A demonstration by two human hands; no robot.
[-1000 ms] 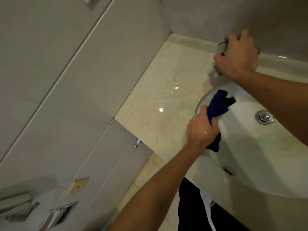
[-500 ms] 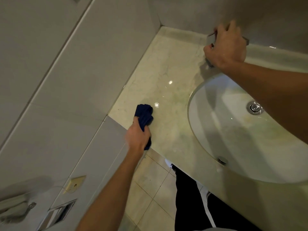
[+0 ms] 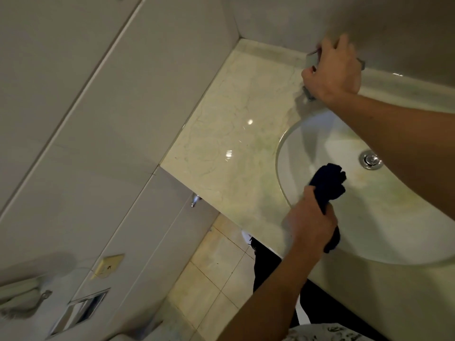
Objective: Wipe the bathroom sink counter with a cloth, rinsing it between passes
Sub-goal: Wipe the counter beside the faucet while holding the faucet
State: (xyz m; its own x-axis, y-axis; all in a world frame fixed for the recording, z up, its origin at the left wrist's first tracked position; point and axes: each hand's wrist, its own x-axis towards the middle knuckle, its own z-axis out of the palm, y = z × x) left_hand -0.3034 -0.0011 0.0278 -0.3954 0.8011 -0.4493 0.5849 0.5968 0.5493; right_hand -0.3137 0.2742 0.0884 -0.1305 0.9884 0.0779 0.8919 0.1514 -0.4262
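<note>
Navy cloth (image 3: 328, 187) bunched in left hand (image 3: 310, 223); right hand (image 3: 332, 70) grips faucet (image 3: 310, 60).

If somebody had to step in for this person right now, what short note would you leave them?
Left hand: closed on the dark blue cloth, bunched, at the near-left rim of the sink basin.
Right hand: gripping the faucet at the back of the counter; no running water is visible.
Done: cannot tell how much is wiped; the counter's left part looks glossy.
Left: probably rinse the cloth, then wipe the rest of the counter.
</note>
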